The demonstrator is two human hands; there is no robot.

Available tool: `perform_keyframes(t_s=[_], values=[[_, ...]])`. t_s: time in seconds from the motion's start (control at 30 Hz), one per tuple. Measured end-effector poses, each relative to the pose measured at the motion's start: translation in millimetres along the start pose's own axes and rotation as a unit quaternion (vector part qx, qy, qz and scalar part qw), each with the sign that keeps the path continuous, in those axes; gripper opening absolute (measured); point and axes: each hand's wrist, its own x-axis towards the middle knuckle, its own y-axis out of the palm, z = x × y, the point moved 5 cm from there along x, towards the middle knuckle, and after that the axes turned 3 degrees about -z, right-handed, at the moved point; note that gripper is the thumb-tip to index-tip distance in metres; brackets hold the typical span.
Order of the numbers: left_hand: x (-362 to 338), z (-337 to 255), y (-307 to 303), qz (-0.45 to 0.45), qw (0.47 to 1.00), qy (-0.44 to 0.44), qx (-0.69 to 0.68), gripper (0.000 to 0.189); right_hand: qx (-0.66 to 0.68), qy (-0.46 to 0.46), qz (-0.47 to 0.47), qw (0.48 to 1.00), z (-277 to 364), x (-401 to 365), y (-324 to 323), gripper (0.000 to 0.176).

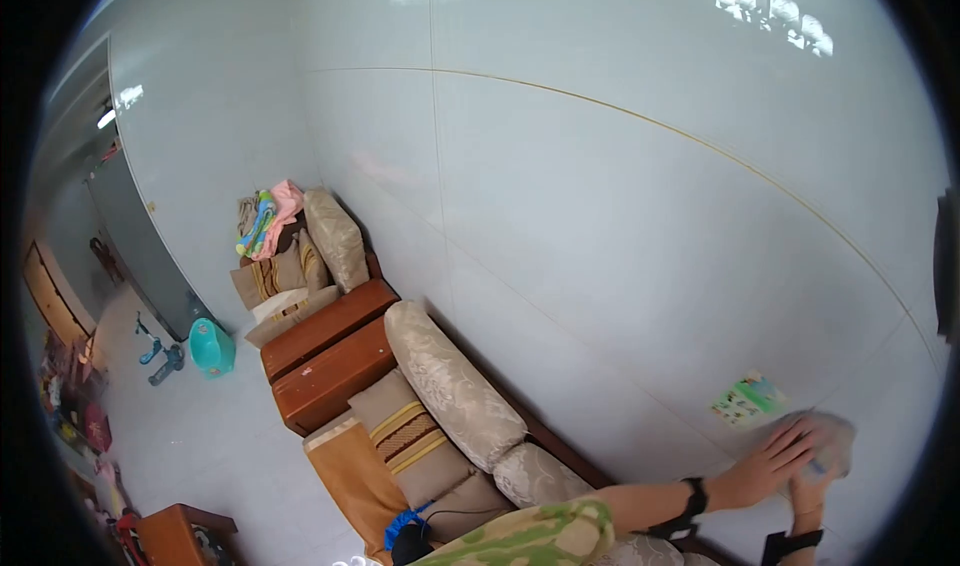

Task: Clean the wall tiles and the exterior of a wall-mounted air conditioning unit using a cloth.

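Note:
At the lower right, both my hands meet at the pale wall. My left hand (778,458) reaches in from the left, its fingers stretched out over the near side of a greyish, crumpled cloth-like thing (836,444). Just below it, my right hand (808,488) comes up from the bottom edge and holds that thing against or close to the wall. My left hand partly hides the right fingers. A green and white sticker (750,399) with small pictures is on the wall, up and left of my hands. Dark bands circle both wrists.
Below the wall stands a wooden sofa with patterned cushions (455,381) and a brown wooden armrest block (335,356). Folded cloths (270,216) are piled on cushions farther left. A turquoise plastic tub (211,348), a small scooter (160,354) and a wooden stool (180,536) are on the floor.

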Motion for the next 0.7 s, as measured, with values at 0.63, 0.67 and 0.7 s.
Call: perform_keyframes(t_s=[0.63, 0.67, 0.7], values=[[313, 25, -217, -0.257, 0.935, 0.227, 0.087, 0.036, -0.355, -0.178, -0.25, 0.883, 347, 292, -24, 0.055], [310, 34, -230, -0.29, 0.928, 0.222, 0.064, 0.035, -0.354, -0.179, -0.248, 0.884, 356, 300, -14, 0.055], [308, 43, -243, -0.291, 0.929, 0.221, 0.065, 0.035, -0.344, -0.233, -0.228, 0.881, 369, 306, 0, 0.055]])
